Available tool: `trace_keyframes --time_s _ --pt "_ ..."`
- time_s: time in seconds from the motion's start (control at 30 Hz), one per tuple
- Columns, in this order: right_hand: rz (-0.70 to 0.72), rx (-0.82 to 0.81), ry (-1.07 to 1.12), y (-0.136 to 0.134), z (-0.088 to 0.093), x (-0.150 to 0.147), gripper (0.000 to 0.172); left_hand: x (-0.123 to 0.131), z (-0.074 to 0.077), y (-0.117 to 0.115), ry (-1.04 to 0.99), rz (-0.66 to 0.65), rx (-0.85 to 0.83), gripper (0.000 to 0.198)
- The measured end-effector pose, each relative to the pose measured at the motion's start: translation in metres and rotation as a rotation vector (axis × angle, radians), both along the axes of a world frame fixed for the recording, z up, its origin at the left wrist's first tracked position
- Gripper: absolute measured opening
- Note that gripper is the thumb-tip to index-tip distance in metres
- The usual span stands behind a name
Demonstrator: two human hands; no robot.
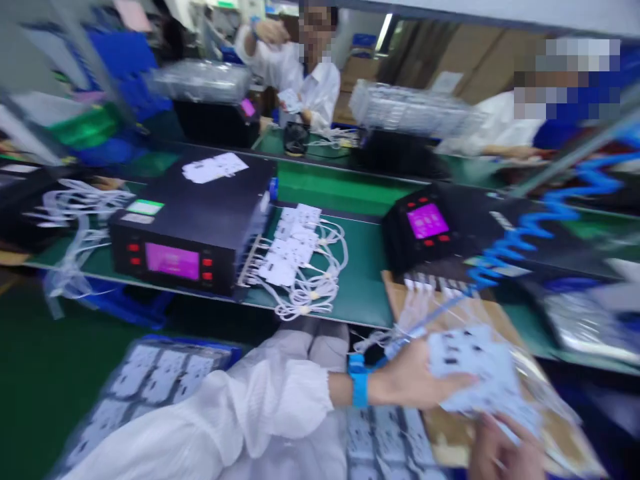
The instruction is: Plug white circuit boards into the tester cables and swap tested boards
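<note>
Two hands: the person's left hand (415, 380), a blue wrist strap (359, 390) on it, and right hand (505, 450), at lower right of the frame.
Left hand: open, fingers stretched flat against a white slotted panel (475, 363), not clenched.
Right hand: cut off by the frame's lower edge, fingers parted at the panel's lower edge; how firm its hold is, impossible to tell.
Panel's place: lower right, above a cardboard sheet (447, 433), near a black test unit (427, 221) with a magenta screen.
Step in view: both hands on the panel, beside that unit's row of connectors (430, 283).
Surroundings: a blue coiled hose (525, 233) at right, a second black test unit (190, 227) at center left, white wire bundles (315, 280) on a green workbench (350, 190), stacked white panels (150, 380) at lower left, and a co-worker (300, 80) in a white coat at upper center.
</note>
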State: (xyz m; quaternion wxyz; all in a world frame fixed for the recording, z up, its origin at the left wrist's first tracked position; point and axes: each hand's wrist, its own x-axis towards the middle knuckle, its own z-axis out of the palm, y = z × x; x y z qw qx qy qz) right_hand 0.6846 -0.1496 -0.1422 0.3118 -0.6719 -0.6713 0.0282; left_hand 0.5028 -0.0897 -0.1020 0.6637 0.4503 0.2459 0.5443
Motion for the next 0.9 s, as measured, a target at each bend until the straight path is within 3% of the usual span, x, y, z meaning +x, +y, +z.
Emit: trace_keyframes --time_s 0.1,0.27,0.47,0.6,0.73,0.9 --pt "-0.069 -0.018 0.117 0.000 -0.005 -0.007 0.057 0.000 -0.004 -0.002 0.011 -0.005 -0.048 0.043" --pt "-0.072 0.063 0.016 0.007 -0.011 -0.012 0.051 0.003 -0.016 0.009 0.033 0.048 -0.233 0.048" --pt "0.270 -0.089 -0.244 -0.008 -0.012 -0.015 0.067 -0.025 -0.007 0.030 0.084 0.294 -0.243 0.044" --pt "0.368 -0.180 -0.294 -0.017 -0.013 -0.015 0.077 -0.043 -0.009 0.043 0.116 0.399 -0.216 0.042" --pt "0.352 -0.146 -0.269 -0.010 -0.002 -0.017 0.055 -0.050 -0.013 0.043 0.148 0.388 -0.214 0.045" --pt "0.213 0.032 -0.414 0.040 0.010 -0.039 0.036 -0.049 -0.014 0.039 0.246 0.395 -0.181 0.043"
